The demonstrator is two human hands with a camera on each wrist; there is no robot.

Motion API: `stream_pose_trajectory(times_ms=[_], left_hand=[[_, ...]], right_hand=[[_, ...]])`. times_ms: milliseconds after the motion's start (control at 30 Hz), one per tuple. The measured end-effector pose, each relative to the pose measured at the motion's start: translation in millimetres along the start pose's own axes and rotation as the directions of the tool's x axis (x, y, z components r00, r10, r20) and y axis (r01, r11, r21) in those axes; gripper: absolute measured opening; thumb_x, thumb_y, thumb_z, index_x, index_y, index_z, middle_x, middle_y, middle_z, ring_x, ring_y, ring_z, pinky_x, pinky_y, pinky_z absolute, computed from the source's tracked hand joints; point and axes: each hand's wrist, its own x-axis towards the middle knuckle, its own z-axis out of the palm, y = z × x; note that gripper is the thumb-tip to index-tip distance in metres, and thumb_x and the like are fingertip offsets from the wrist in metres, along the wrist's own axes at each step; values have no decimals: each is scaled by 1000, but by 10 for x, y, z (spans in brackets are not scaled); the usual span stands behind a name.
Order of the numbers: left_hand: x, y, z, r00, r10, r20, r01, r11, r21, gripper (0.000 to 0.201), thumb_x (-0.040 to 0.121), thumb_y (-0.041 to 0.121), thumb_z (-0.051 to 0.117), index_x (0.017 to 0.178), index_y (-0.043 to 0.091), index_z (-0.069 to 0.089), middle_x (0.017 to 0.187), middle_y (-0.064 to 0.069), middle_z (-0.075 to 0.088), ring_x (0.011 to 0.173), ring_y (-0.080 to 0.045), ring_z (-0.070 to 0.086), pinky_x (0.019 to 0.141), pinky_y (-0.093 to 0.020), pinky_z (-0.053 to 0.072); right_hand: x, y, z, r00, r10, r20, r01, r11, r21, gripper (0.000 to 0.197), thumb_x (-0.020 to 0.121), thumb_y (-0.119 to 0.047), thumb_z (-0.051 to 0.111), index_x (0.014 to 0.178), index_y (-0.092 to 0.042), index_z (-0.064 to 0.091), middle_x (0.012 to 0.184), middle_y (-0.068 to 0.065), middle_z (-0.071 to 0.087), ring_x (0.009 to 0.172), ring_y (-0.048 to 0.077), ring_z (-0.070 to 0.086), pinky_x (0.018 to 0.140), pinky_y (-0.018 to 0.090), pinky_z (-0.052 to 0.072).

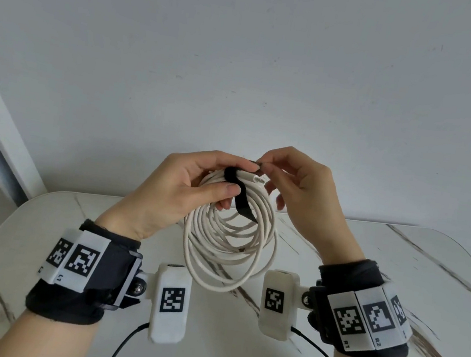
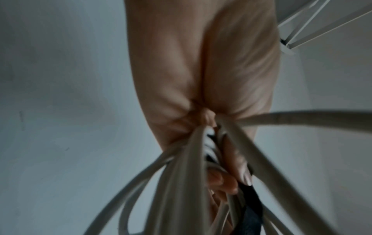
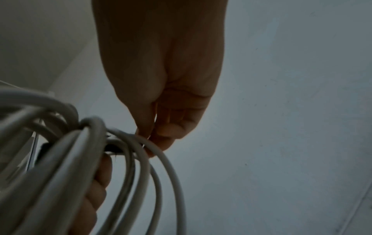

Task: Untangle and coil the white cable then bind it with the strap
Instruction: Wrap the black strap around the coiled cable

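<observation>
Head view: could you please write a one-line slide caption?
Left hand holds the coiled white cable above the marble table; right hand pinches the black fabric strap.

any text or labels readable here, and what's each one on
"L1": on a white marker plate of the black left wristband.
"R1": on a white marker plate of the black right wristband.
"R2": on the neighbouring plate.
A further label left of "L1" is cut off and unreadable.
The black-and-white square codes carry no words.
The white coiled cable and black strap show no print.
</observation>
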Motion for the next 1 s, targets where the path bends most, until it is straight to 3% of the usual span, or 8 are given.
stream_pose_trajectory(times_ms=[100,267,333,433,533,667,833,1000], left_hand=[[4,-18,7,1000,-13,1,13,999,-35,32,78,13,67,107,26,72,85,-1,68,69,-12,58,67,-19,49],[5,-55,23,999,-10,54,15,995,-98,34,82,8,66,109,29,72,97,-35,58,74,-22,54,68,-22,50],[8,-70,43,999,-6,48,10,996,-93,40,81,5,62,110,31,71,95,-28,63,72,-21,54,67,-22,50],[17,-79,51,1000,-4,18,5,1000,-25,41,80,8,65,116,29,67,83,1,70,67,-12,56,67,-20,50],[25,-87,67,1000,-13,0,12,999,41,43,78,12,64,118,26,64,79,9,70,64,-7,56,67,-18,50],[38,-82,94,999,-21,-30,23,997,67,41,76,12,64,116,22,63,86,11,72,64,-6,57,67,-16,49],[46,-82,79,999,10,-50,-6,996,90,37,78,10,63,114,15,66,103,-2,63,71,-14,60,70,-18,50],[20,-5,74,997,80,-10,-79,992,97,25,80,8,61,103,14,68,107,-2,68,75,-21,62,69,-20,51]], right_hand=[[-4,-5,7,1000,27,16,-27,999,17,12,93,-1,52,89,-6,63,65,-18,66,63,-2,61,56,13,47],[-19,-69,44,999,37,7,-38,999,33,15,95,-3,51,86,-11,59,67,-10,66,51,-2,56,48,10,42],[-15,-66,55,999,35,28,-36,999,21,13,95,-4,50,87,-10,59,71,-5,66,49,-1,53,50,8,38],[-26,-30,31,990,89,113,-94,995,38,11,94,-4,52,88,-6,61,64,-6,64,47,1,51,49,9,37],[-40,9,-10,978,132,162,-138,990,27,12,93,-3,53,85,-5,62,63,-7,64,50,0,53,51,10,38],[-31,41,-76,967,168,191,-175,984,19,11,92,-2,53,85,-3,62,75,12,65,65,19,55,55,26,42],[-30,13,-72,955,189,227,-206,977,51,17,91,0,51,79,-8,60,70,7,62,63,16,53,58,31,42],[-41,-23,-105,921,221,321,-282,947,157,11,85,-5,52,80,-10,61,76,9,63,70,20,54,63,34,39]])
